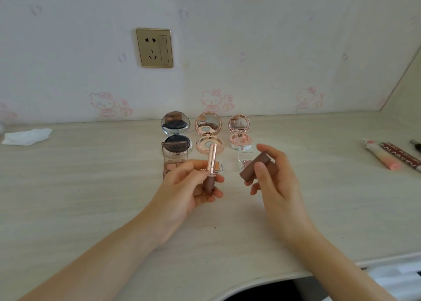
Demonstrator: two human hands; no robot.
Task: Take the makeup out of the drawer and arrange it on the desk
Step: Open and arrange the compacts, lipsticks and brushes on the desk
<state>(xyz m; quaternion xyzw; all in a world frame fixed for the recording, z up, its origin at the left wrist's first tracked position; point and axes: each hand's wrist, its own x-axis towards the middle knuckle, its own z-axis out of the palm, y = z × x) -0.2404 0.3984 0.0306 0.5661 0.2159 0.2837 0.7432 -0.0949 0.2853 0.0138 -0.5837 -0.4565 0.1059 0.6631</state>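
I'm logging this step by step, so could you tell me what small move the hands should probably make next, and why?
Probably stand the open lipstick upright on the desk in front of the row. The left hand holds it uncapped, the right hand holds its brown cap apart, and the three compacts behind are all displayed open, so it likely gets displayed open too.

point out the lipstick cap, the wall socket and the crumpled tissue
lipstick cap [254, 166]: head view, on the brown side of the cap held in the right hand
wall socket [154, 48]: head view, middle of its gold faceplate
crumpled tissue [27, 136]: head view, centre of the white sheet
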